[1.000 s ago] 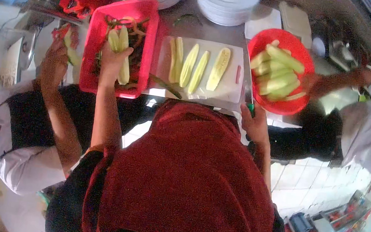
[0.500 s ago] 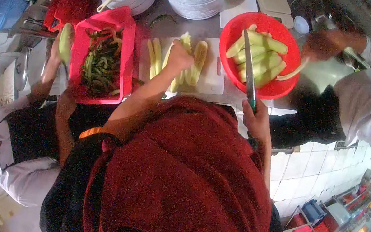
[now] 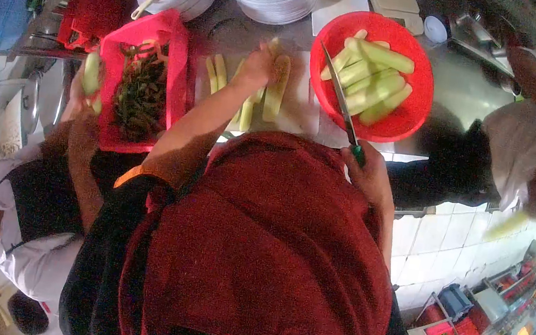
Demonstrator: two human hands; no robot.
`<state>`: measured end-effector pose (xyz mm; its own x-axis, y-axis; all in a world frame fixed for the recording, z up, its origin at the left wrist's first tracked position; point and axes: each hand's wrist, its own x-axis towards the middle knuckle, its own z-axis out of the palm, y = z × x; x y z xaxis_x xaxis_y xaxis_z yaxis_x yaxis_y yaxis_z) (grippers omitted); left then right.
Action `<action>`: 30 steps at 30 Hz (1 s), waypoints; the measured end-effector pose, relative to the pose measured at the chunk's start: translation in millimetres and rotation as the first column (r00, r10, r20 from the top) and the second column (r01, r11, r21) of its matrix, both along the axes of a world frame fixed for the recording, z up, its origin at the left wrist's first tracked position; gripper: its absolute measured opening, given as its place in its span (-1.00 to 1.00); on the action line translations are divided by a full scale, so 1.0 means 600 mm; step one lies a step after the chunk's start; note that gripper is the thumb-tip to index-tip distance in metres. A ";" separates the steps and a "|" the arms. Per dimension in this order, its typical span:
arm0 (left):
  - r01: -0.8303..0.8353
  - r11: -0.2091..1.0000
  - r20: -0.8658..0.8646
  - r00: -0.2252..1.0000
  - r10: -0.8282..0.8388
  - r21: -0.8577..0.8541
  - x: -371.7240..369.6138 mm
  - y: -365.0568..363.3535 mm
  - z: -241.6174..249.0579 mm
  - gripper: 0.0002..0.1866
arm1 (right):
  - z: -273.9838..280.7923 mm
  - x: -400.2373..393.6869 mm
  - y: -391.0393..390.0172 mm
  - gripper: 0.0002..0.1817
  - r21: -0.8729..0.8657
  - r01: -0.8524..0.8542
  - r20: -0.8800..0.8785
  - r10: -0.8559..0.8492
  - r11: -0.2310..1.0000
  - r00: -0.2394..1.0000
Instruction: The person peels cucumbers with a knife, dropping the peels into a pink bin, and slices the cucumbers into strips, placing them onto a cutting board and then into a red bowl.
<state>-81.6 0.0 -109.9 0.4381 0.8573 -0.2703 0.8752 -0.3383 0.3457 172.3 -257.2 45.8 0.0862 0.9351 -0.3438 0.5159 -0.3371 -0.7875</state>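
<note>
With the right hand holding the knife away from the cutting board, the step in hand looks to be gathering or sorting cut cucumber pieces rather than slicing. The left hand is over the middle of the board, its fingers curled closely over the pieces; motion blur and the hand itself hide the contact, so I cannot tell whether they have hold of one or merely press on it. More pieces lie lengthwise on the board, some to the left of that hand and a wider one just to its right. The right hand's fingers are closed around the knife's green handle, and the blade slants across the near-left part of the red bowl, where whole-looking peeled cucumbers are heaped. On the board's other side stands the pink basket with dark green strips in it. As I judge it, the next move calls for a light, even pinch — enough to keep soft, wet pieces together without snapping them — while the blade stays clear of the left wrist and the nearby co-worker's hands.
</note>
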 end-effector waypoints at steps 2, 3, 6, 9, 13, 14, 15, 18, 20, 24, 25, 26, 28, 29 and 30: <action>0.112 0.992 -0.015 0.994 -0.111 0.060 0.002 -0.007 0.026 -0.18 | 0.000 0.003 0.006 -0.62 0.001 -0.023 0.009 0.023 1.000 1.000; 0.116 0.990 -0.142 0.984 -0.104 0.077 0.003 0.000 0.021 -0.15 | -0.001 0.004 0.008 -0.61 0.005 -0.046 0.017 0.046 0.999 0.999; 0.066 0.982 -0.210 0.977 -0.027 0.178 -0.005 0.014 -0.027 -0.08 | -0.007 0.007 0.016 -0.59 -0.031 -0.070 0.066 0.071 0.997 0.995; 0.008 0.968 -0.136 0.990 0.027 0.251 -0.010 -0.008 -0.010 -0.11 | -0.010 0.006 0.018 -0.58 -0.036 -0.057 0.021 0.058 0.998 0.998; -0.029 0.996 -0.135 0.990 0.041 0.086 0.014 -0.110 0.087 -0.30 | -0.010 0.013 0.017 -0.57 -0.139 -0.072 0.036 0.078 0.988 0.996; -0.027 0.996 -0.138 0.990 0.039 0.087 0.015 -0.132 0.090 -0.30 | -0.021 0.016 0.012 -0.56 -0.086 -0.061 0.032 0.064 0.994 0.997; 0.020 1.000 -0.076 0.997 -0.020 0.000 0.015 -0.152 0.089 -0.36 | -0.024 0.015 0.011 -0.55 -0.034 -0.051 0.028 0.052 0.998 0.998; 0.021 0.993 -0.042 0.999 -0.026 -0.116 0.026 -0.163 0.088 -0.41 | -0.012 0.012 0.016 -0.54 -0.102 -0.042 0.008 0.043 0.994 0.999; -0.032 0.988 -0.076 0.997 0.020 -0.153 0.037 -0.166 0.098 -0.40 | -0.003 0.006 0.016 -0.54 -0.119 -0.052 0.033 0.057 0.992 0.998; -0.116 0.992 -0.118 0.986 0.121 0.051 0.060 -0.167 0.113 -0.61 | -0.030 -0.001 -0.006 -0.55 0.097 -0.082 0.226 0.059 0.992 0.972; -0.132 0.990 -0.095 0.986 0.136 0.051 0.062 -0.165 0.108 -0.62 | -0.034 0.004 -0.012 -0.55 0.097 -0.087 0.231 0.062 0.991 0.971; -0.148 0.988 -0.073 0.986 0.151 0.049 0.062 -0.163 0.100 -0.64 | -0.015 0.000 -0.008 -0.55 -0.013 -0.056 0.150 0.058 0.998 0.987; -0.141 0.985 -0.046 0.988 0.146 0.102 0.058 -0.149 0.032 -0.60 | 0.002 -0.004 -0.013 -0.55 -0.131 -0.034 0.073 0.044 0.991 0.996; -0.132 0.979 -0.023 0.990 0.138 0.157 0.057 -0.139 0.007 -0.56 | 0.006 -0.005 -0.020 -0.56 -0.090 -0.048 0.091 0.056 0.995 0.994; -0.135 0.980 -0.021 0.990 0.140 0.149 0.057 -0.127 -0.002 -0.56 | 0.008 -0.005 -0.023 -0.57 -0.051 -0.063 0.108 0.068 0.997 0.992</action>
